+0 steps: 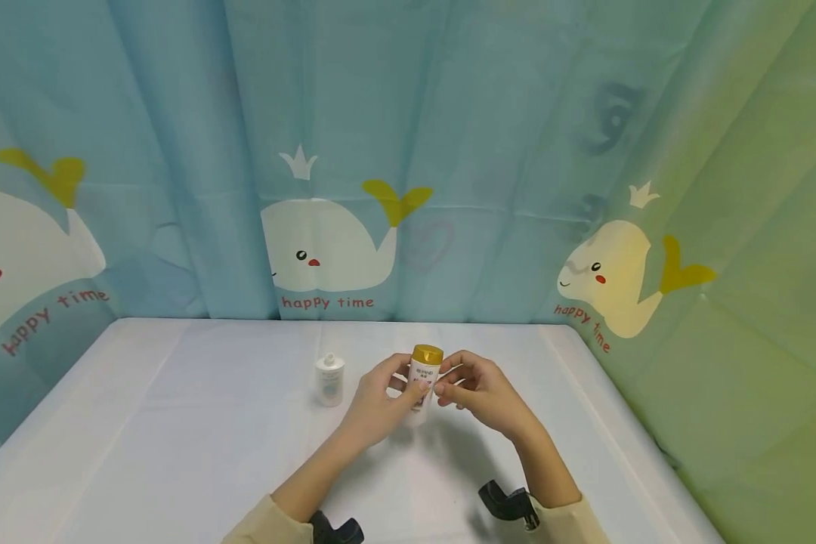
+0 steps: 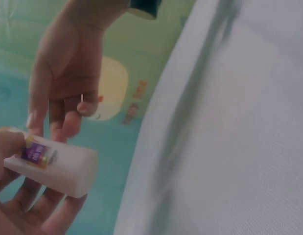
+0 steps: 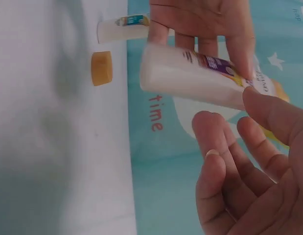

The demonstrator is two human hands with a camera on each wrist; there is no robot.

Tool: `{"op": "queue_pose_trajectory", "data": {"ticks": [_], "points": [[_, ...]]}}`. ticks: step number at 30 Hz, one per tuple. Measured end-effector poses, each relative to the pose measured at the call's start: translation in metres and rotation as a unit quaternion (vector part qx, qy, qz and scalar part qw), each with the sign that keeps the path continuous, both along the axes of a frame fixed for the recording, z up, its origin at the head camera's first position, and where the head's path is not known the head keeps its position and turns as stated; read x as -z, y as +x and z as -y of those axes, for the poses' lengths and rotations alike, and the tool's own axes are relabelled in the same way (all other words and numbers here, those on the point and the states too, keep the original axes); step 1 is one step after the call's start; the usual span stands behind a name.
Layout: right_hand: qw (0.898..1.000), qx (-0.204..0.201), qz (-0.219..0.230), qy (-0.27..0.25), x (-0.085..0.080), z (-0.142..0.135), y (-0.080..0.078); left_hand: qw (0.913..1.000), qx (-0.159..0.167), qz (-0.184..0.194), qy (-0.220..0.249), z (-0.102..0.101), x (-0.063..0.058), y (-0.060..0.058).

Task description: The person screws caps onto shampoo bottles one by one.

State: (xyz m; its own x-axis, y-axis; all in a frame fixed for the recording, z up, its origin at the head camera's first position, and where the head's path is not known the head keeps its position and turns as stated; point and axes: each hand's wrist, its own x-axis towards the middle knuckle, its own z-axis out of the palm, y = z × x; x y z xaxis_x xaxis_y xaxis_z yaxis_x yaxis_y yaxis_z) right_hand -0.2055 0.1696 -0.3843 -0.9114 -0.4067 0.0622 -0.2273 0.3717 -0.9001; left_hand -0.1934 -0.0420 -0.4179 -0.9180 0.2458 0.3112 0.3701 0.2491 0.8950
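My left hand (image 1: 381, 404) grips a white bottle (image 3: 190, 76) with a gold cap (image 1: 428, 353), its thumb across the front of the label. The bottle is tilted slightly and held above the table. Close at its right side is my right hand (image 1: 479, 389), its fingers loosely bent. In the right wrist view the right thumb (image 3: 268, 110) overlaps the bottle near its capped end; whether it presses there I cannot tell. A second white bottle (image 1: 329, 380), uncapped with a small nozzle showing, stands on the table to the left.
A loose gold cap (image 3: 101, 68) lies on the white table (image 1: 177, 453), seen in the right wrist view. Behind the table hangs a blue-green curtain (image 1: 489, 151) with printed whales. A black strap mount (image 1: 506, 502) sits at the right wrist.
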Motion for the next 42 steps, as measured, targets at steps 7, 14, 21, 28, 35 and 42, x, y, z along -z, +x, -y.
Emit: {"op": "queue_pose_trajectory", "data": {"ticks": [7,14,21,28,35,42], "points": [[1.000,-0.015,-0.009,-0.011,0.006,0.001,-0.004,0.9998,0.016,0.005,0.015,0.000,0.001,0.002],[0.999,0.020,-0.023,-0.012,0.010,-0.002,-0.008,0.9997,0.000,0.025,0.003,-0.008,0.005,-0.007],[0.996,0.071,-0.044,-0.005,0.019,-0.010,-0.013,0.9998,-0.019,0.005,-0.010,-0.022,0.011,-0.022],[0.991,0.123,-0.049,0.000,0.028,-0.015,-0.018,0.9994,-0.016,-0.007,-0.028,-0.035,0.020,-0.037],[0.987,0.156,-0.048,0.006,0.035,-0.018,-0.021,0.9991,-0.022,-0.005,-0.035,-0.045,0.024,-0.045],[0.984,0.169,-0.050,0.011,0.039,-0.021,-0.025,0.9992,-0.025,0.009,-0.029,-0.051,0.028,-0.049]]}}
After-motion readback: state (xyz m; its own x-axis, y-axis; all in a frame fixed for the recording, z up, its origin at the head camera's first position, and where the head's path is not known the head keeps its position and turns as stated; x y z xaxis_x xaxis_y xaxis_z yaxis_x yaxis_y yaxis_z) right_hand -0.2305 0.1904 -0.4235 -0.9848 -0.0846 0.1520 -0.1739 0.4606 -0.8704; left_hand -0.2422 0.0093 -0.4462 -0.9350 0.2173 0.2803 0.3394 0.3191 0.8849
